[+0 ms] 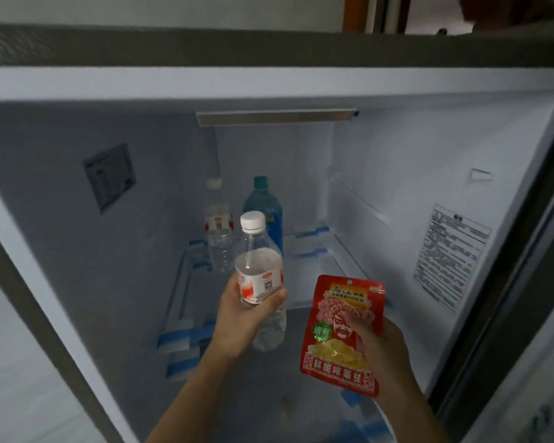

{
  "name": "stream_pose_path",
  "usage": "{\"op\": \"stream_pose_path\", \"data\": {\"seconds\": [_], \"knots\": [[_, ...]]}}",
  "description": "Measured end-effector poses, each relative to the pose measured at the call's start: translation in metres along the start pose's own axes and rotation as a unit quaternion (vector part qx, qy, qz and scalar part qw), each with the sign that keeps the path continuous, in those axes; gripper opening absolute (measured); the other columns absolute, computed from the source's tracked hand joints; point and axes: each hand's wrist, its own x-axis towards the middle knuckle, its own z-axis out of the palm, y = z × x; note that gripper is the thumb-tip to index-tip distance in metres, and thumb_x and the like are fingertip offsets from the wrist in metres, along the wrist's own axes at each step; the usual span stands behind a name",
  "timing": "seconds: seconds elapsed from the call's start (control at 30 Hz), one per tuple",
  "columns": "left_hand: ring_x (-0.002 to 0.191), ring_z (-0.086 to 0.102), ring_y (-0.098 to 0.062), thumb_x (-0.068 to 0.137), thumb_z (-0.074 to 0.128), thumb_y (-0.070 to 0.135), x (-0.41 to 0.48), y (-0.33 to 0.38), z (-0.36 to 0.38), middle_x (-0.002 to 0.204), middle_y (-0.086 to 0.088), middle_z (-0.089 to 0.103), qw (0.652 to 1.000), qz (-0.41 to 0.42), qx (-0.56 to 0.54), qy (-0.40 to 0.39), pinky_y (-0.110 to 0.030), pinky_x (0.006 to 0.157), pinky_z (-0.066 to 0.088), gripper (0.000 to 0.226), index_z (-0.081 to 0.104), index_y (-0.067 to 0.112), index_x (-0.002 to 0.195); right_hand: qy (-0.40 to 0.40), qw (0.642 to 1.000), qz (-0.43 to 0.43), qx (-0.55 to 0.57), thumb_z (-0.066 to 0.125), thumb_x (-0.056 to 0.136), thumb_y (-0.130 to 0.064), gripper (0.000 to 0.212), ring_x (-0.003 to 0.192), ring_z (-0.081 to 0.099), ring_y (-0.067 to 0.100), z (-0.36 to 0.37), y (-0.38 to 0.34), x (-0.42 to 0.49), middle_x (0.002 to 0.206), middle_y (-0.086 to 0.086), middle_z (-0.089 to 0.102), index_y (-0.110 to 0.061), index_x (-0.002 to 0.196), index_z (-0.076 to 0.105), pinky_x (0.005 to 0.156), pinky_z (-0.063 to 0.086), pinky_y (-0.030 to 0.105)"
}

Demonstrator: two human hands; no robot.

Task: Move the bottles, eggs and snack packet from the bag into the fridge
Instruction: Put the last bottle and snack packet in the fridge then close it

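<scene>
My left hand (237,318) grips a clear water bottle (258,266) with a white cap and a red-and-white label, held upright in front of the open fridge. My right hand (378,343) pinches a red snack packet (339,334) with my thumb on its front, held upright to the right of the bottle. Inside the fridge, on the glass shelf (314,270), stand a second clear bottle (218,231) with a white cap and a blue bottle (264,212) with a teal cap, side by side at the back left. The bag and the eggs are out of view.
The fridge's left wall (61,219) carries a grey control panel (109,177). A printed label (451,251) sits on the right wall. Blue tape strips (186,337) mark the shelf edges. The right half of the shelf holds nothing.
</scene>
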Motion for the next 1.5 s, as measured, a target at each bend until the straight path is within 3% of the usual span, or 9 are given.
{"op": "stream_pose_path", "data": {"seconds": [0.23,0.4,0.53,0.63,0.73,0.83,1.07,1.3,1.5], "knots": [[0.098,0.069,-0.007,0.059,0.083,0.041,0.055,-0.011,0.043,0.110,0.005,0.071,0.999,-0.026,0.005,-0.019,-0.027,0.085,0.058,0.070,0.058,0.023,0.122,0.027,0.999,0.032,0.008,0.077,0.086,-0.031,0.025,0.081,0.077,0.034,-0.006,0.007,0.028,0.092,0.008,0.079,-0.020,0.107,0.070,0.085,0.059,0.060],[0.099,0.065,-0.003,0.073,0.085,0.023,0.079,-0.020,0.069,0.109,0.010,0.068,0.999,-0.019,0.016,-0.029,-0.010,0.072,0.054,0.054,0.055,0.029,0.117,0.043,0.998,0.035,0.013,0.075,0.088,-0.028,0.017,0.077,0.077,0.033,-0.010,0.006,0.038,0.086,0.007,0.079,-0.021,0.102,0.070,0.082,0.060,0.057],[0.101,0.063,-0.002,0.076,0.082,0.024,0.094,-0.022,0.084,0.110,0.015,0.063,0.999,-0.030,0.019,-0.036,-0.011,0.072,0.050,0.053,0.049,0.035,0.116,0.047,0.998,0.030,0.006,0.072,0.091,-0.027,0.010,0.070,0.076,0.025,-0.011,0.004,0.042,0.085,0.005,0.078,-0.022,0.098,0.068,0.064,0.060,0.037],[0.112,0.060,-0.008,0.072,0.085,0.032,0.101,-0.028,0.087,0.119,0.014,0.059,0.994,-0.021,0.090,-0.054,-0.022,0.088,0.052,0.069,0.043,0.032,0.127,0.053,0.998,0.025,-0.005,0.072,0.091,-0.028,0.009,0.067,0.075,0.022,-0.014,0.007,0.046,0.083,0.003,0.077,-0.022,0.096,0.067,0.058,0.053,0.029],[0.121,0.053,-0.012,0.065,0.088,0.045,0.091,-0.041,0.081,0.133,0.010,0.053,0.963,0.005,0.268,-0.035,-0.038,0.100,0.050,0.090,0.037,0.029,0.138,0.053,0.998,0.029,-0.003,0.072,0.091,-0.028,0.008,0.068,0.075,0.023,-0.015,0.011,0.049,0.079,0.002,0.078,-0.022,0.094,0.069,0.060,0.055,0.031],[0.124,0.055,-0.017,0.066,0.085,0.050,0.082,-0.050,0.078,0.136,0.004,0.056,0.947,0.029,0.320,-0.021,-0.032,0.099,0.048,0.089,0.039,0.026,0.137,0.054,0.998,0.032,0.000,0.072,0.091,-0.029,0.007,0.074,0.075,0.025,-0.013,0.015,0.050,0.082,0.001,0.077,-0.024,0.094,0.068,0.067,0.058,0.035],[0.113,0.064,-0.019,0.067,0.087,0.044,0.110,-0.062,0.098,0.126,0.001,0.064,0.960,0.025,0.280,0.007,-0.027,0.088,0.052,0.079,0.048,0.020,0.130,0.051,0.998,0.014,-0.014,0.073,0.088,-0.034,0.011,0.073,0.076,0.022,-0.017,0.020,0.054,0.078,-0.003,0.078,-0.026,0.092,0.069,0.071,0.059,0.037],[0.111,0.064,-0.020,0.069,0.088,0.034,0.144,-0.069,0.114,0.123,0.001,0.066,0.976,-0.010,0.216,0.011,-0.028,0.088,0.051,0.072,0.051,0.020,0.130,0.042,0.999,0.005,-0.003,0.072,0.090,-0.027,0.008,0.060,0.073,0.004,-0.019,0.021,0.052,0.073,-0.008,0.077,-0.021,0.095,0.071,0.045,0.048,0.010],[0.110,0.065,-0.024,0.068,0.089,0.035,0.168,-0.073,0.118,0.121,-0.004,0.068,0.973,-0.017,0.230,0.021,-0.029,0.089,0.052,0.072,0.053,0.016,0.127,0.035,0.999,0.019,0.004,0.076,0.084,-0.031,0.023,0.074,0.077,0.015,-0.016,0.023,0.046,0.084,-0.003,0.080,-0.018,0.103,0.073,0.061,0.055,0.024]]}}
